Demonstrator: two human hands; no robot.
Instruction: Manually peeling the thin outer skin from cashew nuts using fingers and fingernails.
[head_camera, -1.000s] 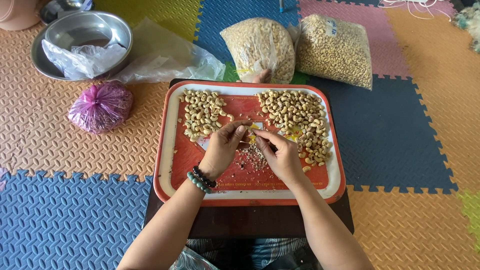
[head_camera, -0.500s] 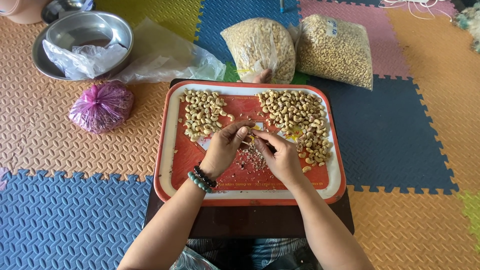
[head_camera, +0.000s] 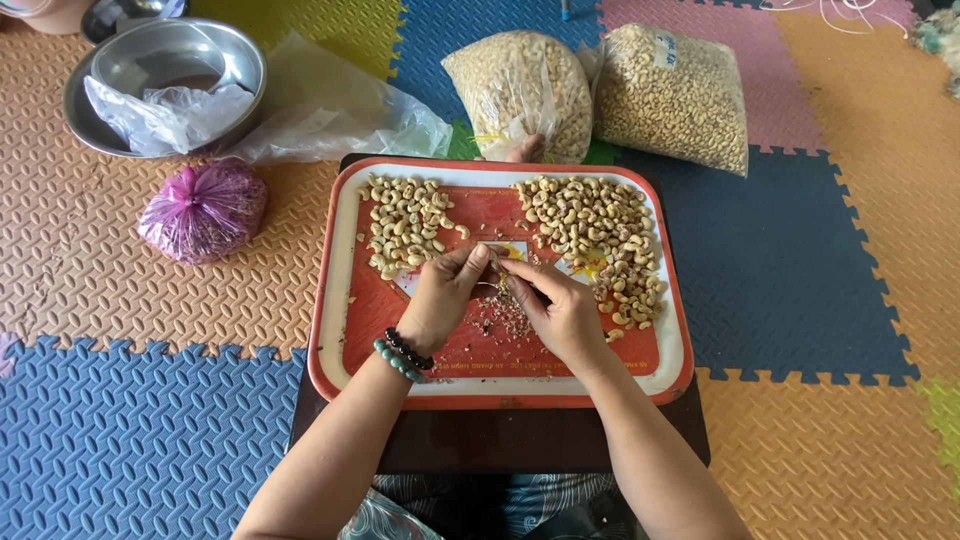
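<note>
My left hand and my right hand meet over the middle of a red tray with a white rim. Their fingertips pinch one small cashew nut between them; whether the right hand also holds a small tool I cannot tell. A pale pile of cashews lies on the tray's upper left. A browner pile of cashews lies on its upper right. Flakes of skin lie under my hands. Bead bracelets circle my left wrist.
Two clear bags of cashews stand behind the tray. A metal bowl holds crumpled plastic at the upper left. A tied pink bag lies left of the tray. Coloured foam mats cover the floor.
The hands stay together over the tray's middle, with only small finger movements on the nut. The view has shifted slightly.
</note>
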